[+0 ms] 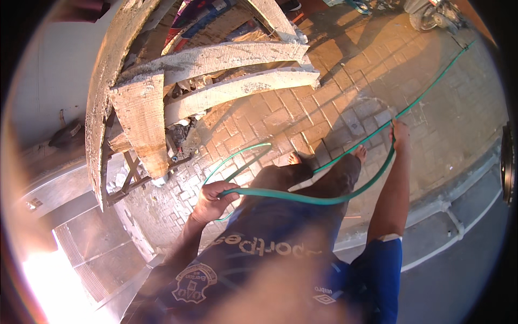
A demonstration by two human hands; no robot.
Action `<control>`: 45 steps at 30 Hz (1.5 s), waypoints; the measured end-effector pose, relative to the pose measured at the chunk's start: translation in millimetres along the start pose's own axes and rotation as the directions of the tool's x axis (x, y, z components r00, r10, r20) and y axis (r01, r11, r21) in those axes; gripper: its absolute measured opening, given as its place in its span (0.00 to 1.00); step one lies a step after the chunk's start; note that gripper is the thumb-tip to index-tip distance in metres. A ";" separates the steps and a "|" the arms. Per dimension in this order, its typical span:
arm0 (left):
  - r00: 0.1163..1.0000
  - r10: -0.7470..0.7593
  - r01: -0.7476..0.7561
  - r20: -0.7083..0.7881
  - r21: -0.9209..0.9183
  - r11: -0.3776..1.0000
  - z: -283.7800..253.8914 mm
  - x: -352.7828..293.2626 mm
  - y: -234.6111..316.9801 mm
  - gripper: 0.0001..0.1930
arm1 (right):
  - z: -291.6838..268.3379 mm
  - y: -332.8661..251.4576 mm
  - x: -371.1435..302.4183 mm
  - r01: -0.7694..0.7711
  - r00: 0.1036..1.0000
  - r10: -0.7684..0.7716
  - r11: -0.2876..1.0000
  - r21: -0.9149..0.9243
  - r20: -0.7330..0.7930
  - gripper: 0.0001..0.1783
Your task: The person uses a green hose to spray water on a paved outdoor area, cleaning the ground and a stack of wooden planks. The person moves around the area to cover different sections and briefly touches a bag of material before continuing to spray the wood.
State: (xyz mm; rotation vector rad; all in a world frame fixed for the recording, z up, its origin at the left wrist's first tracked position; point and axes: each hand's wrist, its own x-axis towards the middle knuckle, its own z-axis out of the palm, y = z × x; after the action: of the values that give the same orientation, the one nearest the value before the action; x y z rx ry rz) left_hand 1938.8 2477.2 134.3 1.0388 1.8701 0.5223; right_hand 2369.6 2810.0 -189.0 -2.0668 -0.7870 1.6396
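Observation:
A long green hose (302,198) sags in a curve in front of my body, between my two hands. My left hand (212,201) is closed around it at the left. From there a thinner-looking loop of the hose arcs forward above the paving and back down beside the hand. Off to the right, with the arm stretched out, my right hand (400,134) grips the hose too. Past that hand the hose runs away to the far right along the ground, and another length passes by my feet.
A stack of rough wooden planks (237,56) stands at the front left, with debris beneath. Brick paving (329,102), partly wet, spreads ahead. A motorbike wheel (423,19) shows at the far right. Along the right runs a low ledge with a pipe (458,229).

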 end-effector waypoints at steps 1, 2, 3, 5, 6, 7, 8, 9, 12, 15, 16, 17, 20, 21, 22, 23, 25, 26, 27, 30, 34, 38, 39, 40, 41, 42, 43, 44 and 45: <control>0.994 -0.107 0.107 0.005 0.030 0.994 14.1 9.0 -7.6 0.08 | -5.6 21.0 8.1 -0.067 0.998 0.067 0.998 -0.007 0.018 0.15; 0.996 -0.085 0.085 0.000 0.071 0.994 27.2 20.1 -20.9 0.08 | -15.9 49.2 23.0 -0.098 0.994 0.102 0.993 -0.065 0.051 0.16; 0.996 -0.079 0.082 -0.044 0.067 0.994 43.2 32.2 -34.1 0.08 | -23.2 75.3 34.1 -0.117 0.992 0.120 0.987 -0.106 0.023 0.16; 0.999 -0.037 0.033 0.008 0.317 0.948 69.6 55.7 -72.1 0.08 | -35.0 101.2 49.0 -0.210 0.978 0.208 0.953 -0.218 -0.034 0.12; 0.997 -0.050 0.063 -0.051 0.300 0.952 86.4 59.2 -88.7 0.08 | -40.3 109.2 53.7 -0.246 0.969 0.241 0.948 -0.201 -0.048 0.13; 0.992 -0.045 0.079 -0.117 0.302 0.950 102.9 59.3 -97.8 0.08 | -45.3 120.0 60.8 -0.273 0.962 0.268 0.948 -0.162 -0.051 0.13; 0.983 -0.052 0.101 -0.176 0.281 0.954 118.8 65.5 -106.2 0.08 | -50.3 125.7 70.4 -0.287 0.958 0.282 0.943 -0.169 -0.055 0.14; 0.972 -0.139 0.188 -0.189 0.273 0.944 130.9 71.4 -106.1 0.09 | -56.3 128.7 76.0 -0.302 0.953 0.296 0.937 -0.176 -0.062 0.14; 0.929 -0.296 0.355 -0.221 0.307 0.883 160.7 82.2 -108.1 0.10 | -65.0 127.5 87.1 -0.347 0.936 0.338 0.933 -0.098 -0.096 0.12; 0.925 -0.280 0.366 -0.257 0.401 0.840 174.9 78.0 -102.6 0.12 | -79.7 125.0 95.6 -0.331 0.942 0.325 0.942 -0.060 -0.087 0.12; 0.920 -0.279 0.371 -0.275 0.382 0.846 175.4 77.6 -90.6 0.12 | -82.9 121.8 97.3 -0.325 0.944 0.323 0.945 -0.023 -0.069 0.12; 0.915 -0.276 0.374 -0.294 0.361 0.855 174.6 75.7 -79.0 0.13 | -86.0 115.9 97.8 -0.316 0.947 0.316 0.949 0.013 -0.052 0.12; 0.920 -0.298 0.383 -0.255 0.417 0.824 163.3 63.7 -66.6 0.13 | -88.7 67.6 89.0 -0.308 0.951 0.309 0.940 0.145 0.016 0.12; 0.923 -0.296 0.379 -0.247 0.436 0.816 160.1 58.7 -71.3 0.13 | -88.7 45.0 82.0 -0.305 0.952 0.303 0.933 0.191 0.039 0.12; 0.937 -0.261 0.341 -0.232 0.437 0.832 160.1 49.2 -85.8 0.14 | -85.9 19.7 74.7 -0.260 0.965 0.247 0.941 0.215 0.085 0.12; 0.930 -0.272 0.355 -0.249 0.406 0.842 159.4 48.0 -81.7 0.14 | -81.9 -6.7 66.5 -0.212 0.975 0.187 0.947 0.243 0.120 0.13; 0.911 -0.297 0.386 -0.285 0.338 0.858 157.1 51.8 -67.9 0.14 | -73.8 -60.8 49.8 -0.116 0.978 0.064 0.958 0.264 0.199 0.13; 0.901 -0.329 0.411 -0.282 0.319 0.854 158.4 48.6 -62.7 0.14 | -66.7 -91.4 41.0 -0.068 0.969 0.002 0.964 0.257 0.248 0.13; 0.890 -0.386 0.449 -0.241 0.320 0.835 162.2 45.1 -62.4 0.15 | -59.8 -118.7 35.4 -0.023 0.954 -0.054 0.968 0.252 0.295 0.13; 0.792 -0.609 0.582 0.043 0.248 0.775 157.2 54.8 -31.5 0.20 | -37.9 -190.2 26.6 -0.024 0.954 0.019 1.000 0.015 0.298 0.13; 0.926 -0.301 0.325 -0.227 0.078 0.942 136.3 140.1 9.8 0.27 | -25.1 -216.2 70.3 0.010 0.974 0.065 0.945 -0.326 0.217 0.13; 0.651 0.155 -0.147 -0.743 0.077 0.986 45.6 282.6 113.7 0.30 | -39.0 -203.9 128.2 -0.156 0.974 0.203 0.923 -0.352 0.101 0.16; 0.575 0.100 -0.246 -0.812 -0.055 0.968 21.8 304.7 136.8 0.29 | -31.9 -212.3 140.0 -0.198 0.970 0.232 0.932 -0.304 0.080 0.18; 0.513 0.039 -0.339 -0.857 -0.160 0.927 -4.3 321.8 164.0 0.29 | -24.5 -223.6 133.3 -0.238 0.970 0.245 0.940 -0.243 -0.001 0.16; 0.451 -0.057 -0.499 -0.891 -0.305 0.812 -17.8 343.8 166.6 0.26 | -21.9 -232.0 135.1 -0.219 0.973 0.230 0.940 -0.263 0.012 0.15; 0.444 -0.161 -0.549 -0.881 -0.410 0.729 -32.5 359.3 165.3 0.25 | -22.3 -236.4 137.6 -0.204 0.975 0.219 0.938 -0.282 0.022 0.13; 0.445 -0.263 -0.595 -0.856 -0.502 0.628 -46.0 371.5 163.6 0.24 | -24.3 -240.9 140.7 -0.189 0.978 0.207 0.935 -0.300 0.031 0.12; 0.472 -0.333 -0.619 -0.816 -0.576 0.534 -57.1 382.8 162.1 0.23 | -26.9 -243.3 143.0 -0.173 0.982 0.184 0.959 -0.226 0.028 0.11; 0.504 -0.393 -0.638 -0.769 -0.638 0.431 -68.0 393.2 165.2 0.23 | -26.5 -244.9 148.4 -0.152 0.987 0.157 0.978 -0.146 0.024 0.10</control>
State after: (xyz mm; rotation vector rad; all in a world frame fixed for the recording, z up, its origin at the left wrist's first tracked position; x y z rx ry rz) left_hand 1860.9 2899.0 84.5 0.0447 1.7167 2.2792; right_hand 2373.0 3094.0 -144.3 -2.2547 -0.7949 1.7530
